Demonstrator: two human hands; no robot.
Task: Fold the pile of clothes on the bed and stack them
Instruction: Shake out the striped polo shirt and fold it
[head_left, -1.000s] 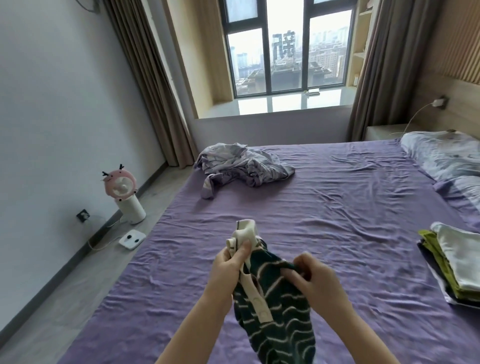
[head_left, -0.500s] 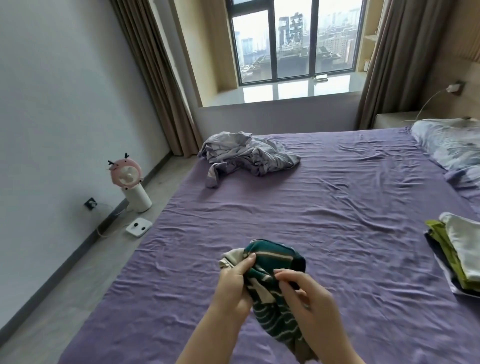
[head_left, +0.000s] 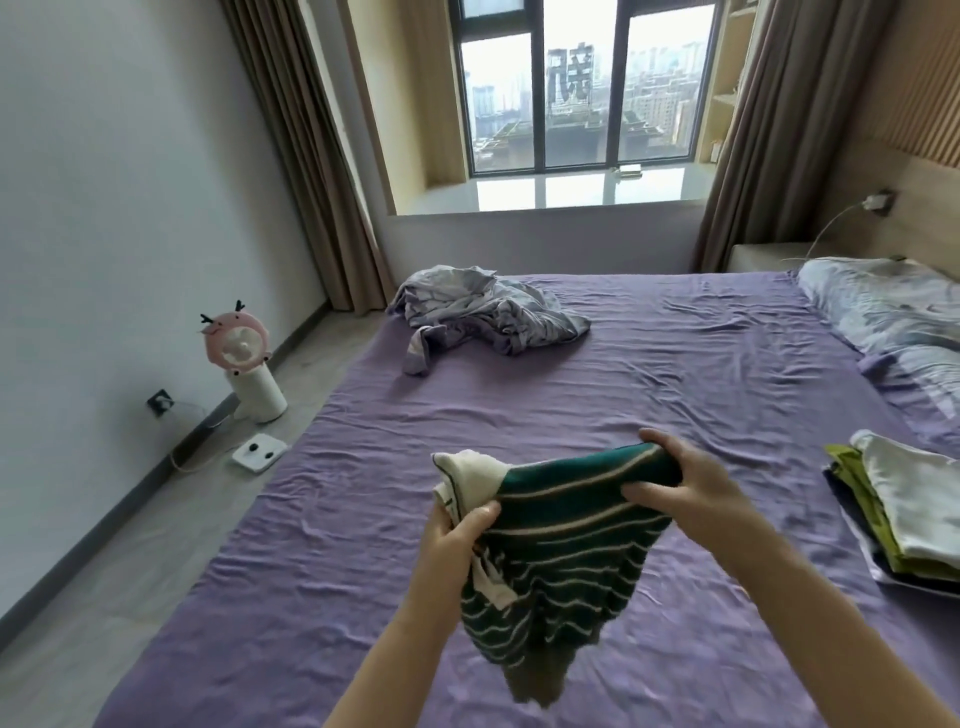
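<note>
A dark green shirt with thin cream stripes and a cream collar hangs in the air above the purple bed. My left hand grips it at the collar end. My right hand grips the top edge further right, so the cloth is stretched between them and droops below. A crumpled grey-purple garment lies at the far left of the bed. At the right edge sits a stack of folded clothes, white on top, green beneath.
Pillows lie at the far right by the headboard. On the floor left of the bed stand a pink fan and a white scale. A window and curtains are behind the bed.
My hands have moved apart, the right one out to the right, spreading the bunched striped shirt wide. The view has tilted down a little.
</note>
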